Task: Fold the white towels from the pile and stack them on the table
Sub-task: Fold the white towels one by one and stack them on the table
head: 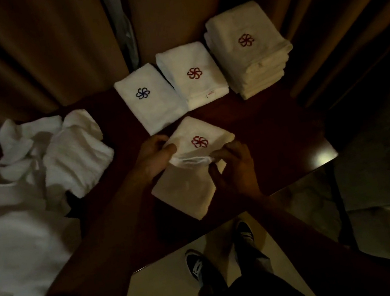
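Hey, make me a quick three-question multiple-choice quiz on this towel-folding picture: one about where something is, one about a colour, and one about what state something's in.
1. Where on the dark wooden table does the crumpled pile of unfolded white towels lie?
A) at its left
B) at its right
C) on top of a folded stack

2. What colour is the flower emblem on the leftmost folded white towel?
A) red
B) dark blue
C) green

3. What state is the near white towel with the red emblem in?
A) lying untouched
B) gripped by both hands
C) hanging off the table edge

Answers:
1 A, the pile fills the table's left side.
2 B, its stitching is dark blue, unlike the red emblems beside it.
3 B, the left hand and right hand hold its folded edge.
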The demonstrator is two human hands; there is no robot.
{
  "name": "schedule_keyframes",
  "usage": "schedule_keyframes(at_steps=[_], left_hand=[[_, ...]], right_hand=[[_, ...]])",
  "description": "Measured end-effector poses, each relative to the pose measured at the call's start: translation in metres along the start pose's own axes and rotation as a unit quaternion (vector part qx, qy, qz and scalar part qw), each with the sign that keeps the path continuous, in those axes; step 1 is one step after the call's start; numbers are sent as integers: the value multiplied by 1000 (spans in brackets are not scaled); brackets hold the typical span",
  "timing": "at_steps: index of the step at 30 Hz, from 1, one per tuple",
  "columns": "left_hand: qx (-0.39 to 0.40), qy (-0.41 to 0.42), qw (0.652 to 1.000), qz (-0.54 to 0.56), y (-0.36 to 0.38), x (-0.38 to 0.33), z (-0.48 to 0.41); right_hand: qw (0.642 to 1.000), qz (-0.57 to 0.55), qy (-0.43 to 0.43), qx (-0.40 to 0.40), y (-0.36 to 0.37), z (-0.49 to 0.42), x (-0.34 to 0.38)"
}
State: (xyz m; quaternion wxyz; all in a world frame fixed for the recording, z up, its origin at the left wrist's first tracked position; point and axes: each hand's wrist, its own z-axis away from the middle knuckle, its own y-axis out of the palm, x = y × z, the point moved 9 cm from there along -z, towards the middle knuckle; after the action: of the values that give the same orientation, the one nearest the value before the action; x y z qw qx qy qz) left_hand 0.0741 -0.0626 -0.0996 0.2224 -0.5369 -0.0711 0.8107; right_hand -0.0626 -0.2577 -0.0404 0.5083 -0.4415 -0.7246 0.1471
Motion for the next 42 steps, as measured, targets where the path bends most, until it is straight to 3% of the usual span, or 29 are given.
schedule_keyframes(at_steps=[4,12,16,25,30,35,37,39,42], left_hand=[[32,-27,999,-23,-11,17,17],[67,-58,988,-124,-20,62,43],[41,-56,986,-150,-24,77,49],[15,-71,987,-145,-24,114,52],[27,2,985,-173,-25,103,50],[6,209,925,-316,-9,52,60],[44,251,887,-385,7,55,60],[101,190,873,-438,17,79,56],[162,85,867,-463,21,115,56]], right_hand=[[998,4,-63,29,7,17,19],[974,37,-40,220,47,54,24],[957,15,-26,288,67,72,22],[952,-39,-19,304,85,88,17],[939,-57,-20,337,83,86,15],[974,99,35,200,62,53,7],[944,152,117,268,75,60,-4],[897,172,176,368,91,77,-14],[877,165,191,410,100,90,-18]])
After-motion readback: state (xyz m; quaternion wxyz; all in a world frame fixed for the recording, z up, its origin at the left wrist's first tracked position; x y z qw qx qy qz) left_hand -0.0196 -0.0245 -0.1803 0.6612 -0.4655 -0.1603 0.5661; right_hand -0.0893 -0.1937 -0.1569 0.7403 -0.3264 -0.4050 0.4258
